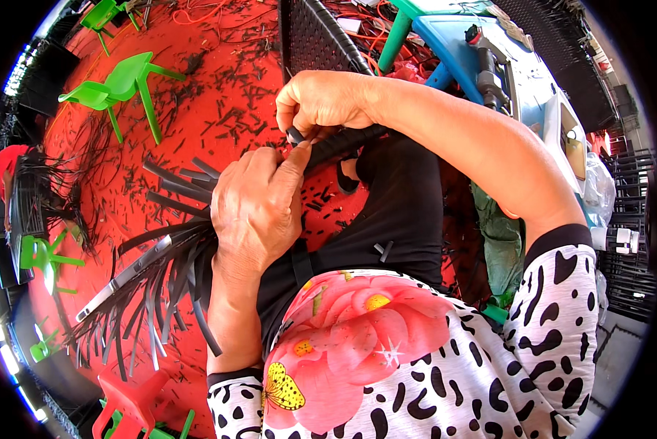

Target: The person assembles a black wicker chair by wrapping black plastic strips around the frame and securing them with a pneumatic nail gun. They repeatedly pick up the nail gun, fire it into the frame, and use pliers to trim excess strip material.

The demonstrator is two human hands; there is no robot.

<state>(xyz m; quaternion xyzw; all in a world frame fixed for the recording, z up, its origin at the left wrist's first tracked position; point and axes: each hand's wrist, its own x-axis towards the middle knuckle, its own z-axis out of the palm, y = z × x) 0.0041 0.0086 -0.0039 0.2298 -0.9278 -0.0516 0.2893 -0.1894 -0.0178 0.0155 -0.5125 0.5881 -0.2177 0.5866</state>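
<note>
Over the lap: both hands are weaving black strips.
Left hand (251,208): gripping the strip bundle (160,256).
Right hand (321,102): pinching one strip end (296,135).
Progress: wrapped section (343,143) done; many loose strips are remaining.

Left hand (251,208) raised, back to camera, thumb up, meeting right hand (321,102), fingers curled in pinch, forearm bent across.

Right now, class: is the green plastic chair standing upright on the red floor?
No: the green plastic chair lies tipped over, its legs pointing sideways across the red floor.
</note>
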